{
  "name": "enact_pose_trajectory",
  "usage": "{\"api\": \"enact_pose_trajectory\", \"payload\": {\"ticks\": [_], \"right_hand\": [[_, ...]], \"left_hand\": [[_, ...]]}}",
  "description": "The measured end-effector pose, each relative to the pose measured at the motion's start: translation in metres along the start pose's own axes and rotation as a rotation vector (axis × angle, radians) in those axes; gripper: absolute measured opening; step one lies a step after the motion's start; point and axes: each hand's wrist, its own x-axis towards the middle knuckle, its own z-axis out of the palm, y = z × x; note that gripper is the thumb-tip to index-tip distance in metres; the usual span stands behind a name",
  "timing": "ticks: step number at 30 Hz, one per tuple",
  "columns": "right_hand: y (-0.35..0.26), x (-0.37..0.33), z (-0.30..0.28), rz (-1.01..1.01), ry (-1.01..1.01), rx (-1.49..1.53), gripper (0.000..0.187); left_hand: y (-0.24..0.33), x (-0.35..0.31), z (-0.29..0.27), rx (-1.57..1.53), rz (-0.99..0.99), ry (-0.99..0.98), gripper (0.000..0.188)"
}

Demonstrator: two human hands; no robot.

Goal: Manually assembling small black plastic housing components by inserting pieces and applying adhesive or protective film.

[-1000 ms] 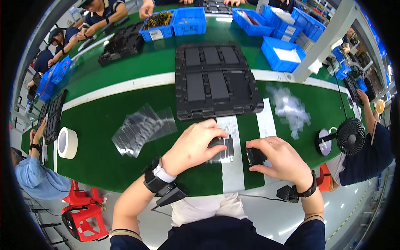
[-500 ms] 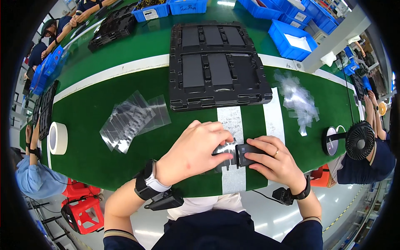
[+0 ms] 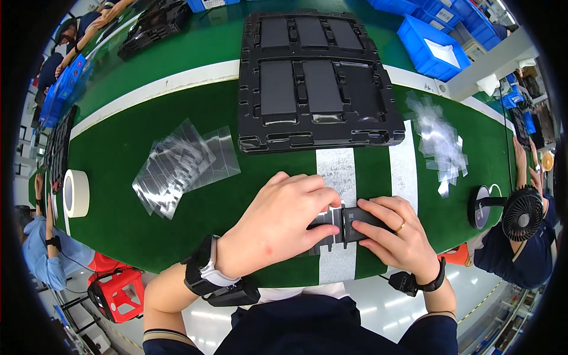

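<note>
In front of me a flat black block (image 3: 350, 235), battery-like in shape, lies across a white paper strip (image 3: 336, 266) on the green mat. My right hand (image 3: 399, 234) is closed over its right part, fingers along the top. At its left edge, the thumb and forefinger of my left hand (image 3: 281, 216) pinch a piece of clear film (image 3: 325, 219); the film seems to meet the block's end, though my fingers hide part of it. Beyond my hands sits a black moulded tray (image 3: 367, 139) with several flat dark blocks in its pockets; its near right pocket holds none.
Loose clear films (image 3: 177, 168) lie to the left, more films (image 3: 441, 145) to the right. A tape roll (image 3: 76, 194) stands at far left, a small black fan (image 3: 522, 214) at far right. Blue bins (image 3: 432, 50) line the back. Co-workers sit at both sides.
The view has shifted slightly, so the tray appears nearer. My hands keep their grip at the block and film; the left thumb and forefinger lie a little differently along the film.
</note>
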Motion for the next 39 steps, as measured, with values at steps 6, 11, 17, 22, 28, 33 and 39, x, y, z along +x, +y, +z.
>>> {"api": "enact_pose_trajectory", "payload": {"ticks": [6,11,17,22,28,33,39], "right_hand": [[0.0,0.0,0.001,0.006,0.013,0.02,0.035],[0.001,0.0,0.002,-0.002,0.018,0.015,0.034],[0.001,0.0,0.001,-0.004,-0.003,-0.011,0.039],[-0.001,0.001,0.0,0.007,-0.007,-0.008,0.036],[-0.011,0.012,-0.011,0.067,-0.047,0.017,0.029],[-0.013,0.036,-0.029,0.356,-0.169,0.375,0.029],[-0.005,0.088,-0.032,0.276,0.172,0.816,0.039]], "left_hand": [[0.0,0.0,0.001,-0.008,0.003,0.004,0.027],[-0.001,0.0,0.001,-0.003,-0.001,0.001,0.027],[-0.002,0.0,0.002,-0.003,0.01,0.008,0.027],[-0.001,0.0,0.001,-0.004,-0.001,-0.003,0.027],[-0.009,0.003,0.0,-0.154,0.037,0.025,0.022],[-0.024,0.014,-0.008,-0.634,-0.08,0.303,0.017],[-0.029,0.014,-0.021,-0.694,0.081,0.456,0.029]]}}
